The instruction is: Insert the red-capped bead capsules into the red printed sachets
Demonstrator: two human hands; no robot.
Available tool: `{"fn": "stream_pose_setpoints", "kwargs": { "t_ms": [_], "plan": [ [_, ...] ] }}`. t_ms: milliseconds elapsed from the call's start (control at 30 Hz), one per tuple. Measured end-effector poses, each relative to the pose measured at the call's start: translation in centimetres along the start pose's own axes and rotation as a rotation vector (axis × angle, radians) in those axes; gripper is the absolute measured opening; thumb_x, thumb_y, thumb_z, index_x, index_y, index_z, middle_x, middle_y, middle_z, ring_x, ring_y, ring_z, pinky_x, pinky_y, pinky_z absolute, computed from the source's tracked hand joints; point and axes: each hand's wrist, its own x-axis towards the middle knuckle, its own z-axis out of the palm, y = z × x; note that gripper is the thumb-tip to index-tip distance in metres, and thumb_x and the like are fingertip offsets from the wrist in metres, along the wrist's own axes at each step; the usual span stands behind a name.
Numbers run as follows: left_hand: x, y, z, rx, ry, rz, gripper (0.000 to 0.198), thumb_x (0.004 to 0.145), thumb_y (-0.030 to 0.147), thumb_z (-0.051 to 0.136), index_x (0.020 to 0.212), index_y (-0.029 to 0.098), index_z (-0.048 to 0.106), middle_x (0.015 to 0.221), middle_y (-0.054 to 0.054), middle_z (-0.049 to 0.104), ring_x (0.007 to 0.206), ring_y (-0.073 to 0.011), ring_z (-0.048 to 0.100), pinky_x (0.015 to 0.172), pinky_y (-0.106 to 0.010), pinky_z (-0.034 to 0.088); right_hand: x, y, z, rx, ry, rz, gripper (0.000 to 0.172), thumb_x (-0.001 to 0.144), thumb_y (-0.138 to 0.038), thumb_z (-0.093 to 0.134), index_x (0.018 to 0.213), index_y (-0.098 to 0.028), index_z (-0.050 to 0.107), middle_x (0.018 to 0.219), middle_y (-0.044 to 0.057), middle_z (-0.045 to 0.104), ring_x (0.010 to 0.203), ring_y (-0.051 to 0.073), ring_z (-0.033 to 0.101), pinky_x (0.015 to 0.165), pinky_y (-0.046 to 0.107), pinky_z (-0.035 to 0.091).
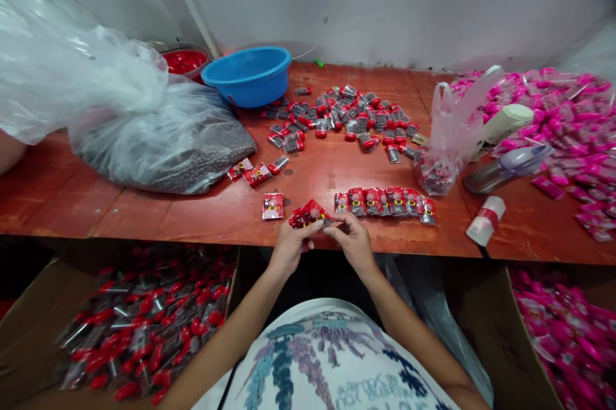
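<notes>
Close to the table's front edge, my left hand [292, 246] is closed around several small red printed packets [310, 212], fanned out. My right hand [353, 242] pinches the right end of these packets, its thumb and fingers meeting the left hand's thumb. Just right of my hands lies a row of red packets [385, 201], overlapping one another. A single red packet [273, 206] lies flat left of my hands. Farther back, a loose pile of small clear containers with red caps [351, 116] spreads over the table.
A blue basin [248, 76] stands at the back, beside a large clear bag of dark grains [168, 134]. On the right are a small plastic bag [440, 166], bottles [505, 166], a white roll [486, 221] and a pink heap [568, 121]. Boxes of red-capped [154, 326] and pink items [572, 339] sit below.
</notes>
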Motion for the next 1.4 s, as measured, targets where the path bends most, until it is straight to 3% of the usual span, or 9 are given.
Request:
{"fn": "stream_pose_setpoints", "kwargs": {
  "t_ms": [100,267,533,667,800,1000,1100,1233,1400],
  "plan": [
    [0.5,0.3,-0.3,-0.143,0.001,-0.069,0.032,0.064,0.025,0.078,0.090,0.013,0.066,0.083,-0.008,0.070,0.067,-0.0163,0.066,0.040,-0.017,0.042,0.9,0.3,-1.7,-0.122,0.105,0.030,0.035,0.078,-0.041,0.063,0.103,-0.018,0.064,0.082,0.003,0.064,0.068,0.016,0.058,0.061,0.027,0.048],
    [0.9,0.7,-0.8,-0.315,0.044,-0.222,0.026,0.076,0.023,0.064,0.099,0.010,0.066,0.099,-0.013,0.070,0.083,-0.0222,0.068,0.060,-0.030,0.057,1.6,-0.4,-2.8,-0.591,0.288,-0.146,0.040,0.083,-0.040,0.056,0.119,-0.022,0.061,0.107,0.010,0.056,0.090,0.023,0.059,0.078,0.035,0.048],
    [1.4,0.6,-0.5,-0.248,0.061,-0.147,0.027,0.069,0.023,0.074,0.093,0.013,0.067,0.084,-0.007,0.071,0.065,-0.0165,0.066,0.053,-0.027,0.056,2.6,-1.3,1.5,-0.207,-0.119,-0.159,0.035,0.086,-0.028,0.054,0.120,-0.023,0.058,0.093,0.003,0.065,0.080,0.015,0.061,0.075,0.027,0.049],
    [2.1,1.0,-1.4,-0.293,0.197,-0.048,0.030,0.056,0.016,0.082,0.081,0.013,0.065,0.070,-0.001,0.068,0.056,-0.0134,0.063,0.044,-0.021,0.050,4.9,-2.1,1.6,-0.331,-0.193,-0.217,0.031,0.087,-0.028,0.053,0.116,-0.023,0.060,0.098,0.004,0.066,0.081,0.015,0.061,0.076,0.028,0.047],
    [2.5,1.5,-2.0,-0.320,0.172,-0.035,0.032,0.055,0.017,0.083,0.081,0.012,0.066,0.069,-0.004,0.069,0.054,-0.0134,0.063,0.045,-0.021,0.049,6.3,-3.1,2.4,-0.383,-0.394,-0.194,0.054,0.081,-0.021,0.060,0.133,-0.024,0.046,0.090,0.001,0.066,0.071,0.013,0.060,0.068,0.025,0.046],
    [3.1,2.5,-3.8,-0.323,0.251,0.003,0.033,0.050,0.018,0.084,0.078,0.011,0.067,0.066,-0.004,0.068,0.052,-0.0139,0.061,0.040,-0.021,0.046,10.6,-3.8,4.3,-0.523,-0.686,-0.229,0.041,0.087,-0.020,0.052,0.127,-0.025,0.054,0.087,0.001,0.069,0.078,0.015,0.064,0.072,0.025,0.047],
    [3.4,3.1,-5.1,-0.346,0.332,0.030,0.029,0.050,0.019,0.085,0.071,0.010,0.066,0.058,-0.001,0.064,0.044,-0.0089,0.055,0.035,-0.016,0.039,14.5,-4.1,6.5,-0.701,-0.625,-0.320,0.037,0.092,-0.020,0.041,0.126,-0.022,0.055,0.103,0.006,0.068,0.092,0.018,0.063,0.081,0.028,0.047],
    [3.6,4.0,-6.1,-0.397,0.348,0.004,0.026,0.055,0.021,0.083,0.070,0.011,0.065,0.053,0.001,0.060,0.035,-0.0054,0.047,0.031,-0.015,0.033,18.9,-3.5,10.1,-1.032,-0.559,-0.531,0.046,0.088,-0.015,0.047,0.134,-0.021,0.048,0.143,0.011,0.041,0.122,0.026,0.045,0.098,0.037,0.037],
    [3.5,5.0,-6.6,-0.489,0.352,-0.096,0.013,0.069,0.018,0.074,0.073,0.010,0.064,0.056,-0.002,0.061,0.035,-0.0058,0.048,0.031,-0.015,0.035,19.2,-2.3,11.5,-1.110,-0.563,-0.494,0.030,0.090,-0.016,0.046,0.116,-0.015,0.061,0.117,0.016,0.059,0.107,0.025,0.052,0.091,0.035,0.039]
  ]
}}
